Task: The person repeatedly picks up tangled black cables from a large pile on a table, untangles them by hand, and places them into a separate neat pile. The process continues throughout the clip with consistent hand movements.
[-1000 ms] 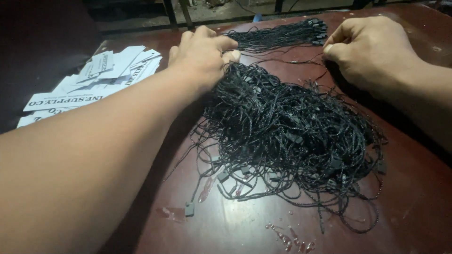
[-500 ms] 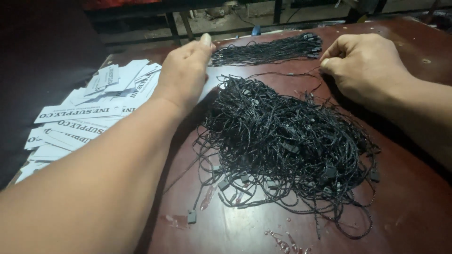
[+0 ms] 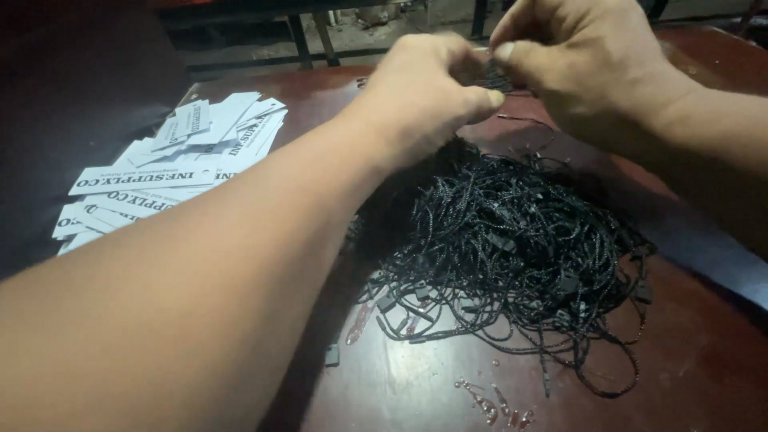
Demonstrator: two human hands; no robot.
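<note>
Dark red tabletop (image 3: 704,360): your left hand (image 3: 424,92) and right hand (image 3: 584,56) pinch one black cord together; cord heap (image 3: 512,248) and white tags (image 3: 172,172) remain largely unjoined.

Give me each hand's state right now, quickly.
Left hand: fingers pinched shut; what they grip cannot be told.
Right hand: fingers pinched shut against the left; contents hidden.

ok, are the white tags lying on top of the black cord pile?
No, the white paper tags lie spread on the table's left side, apart from the tangled black cord pile.
</note>
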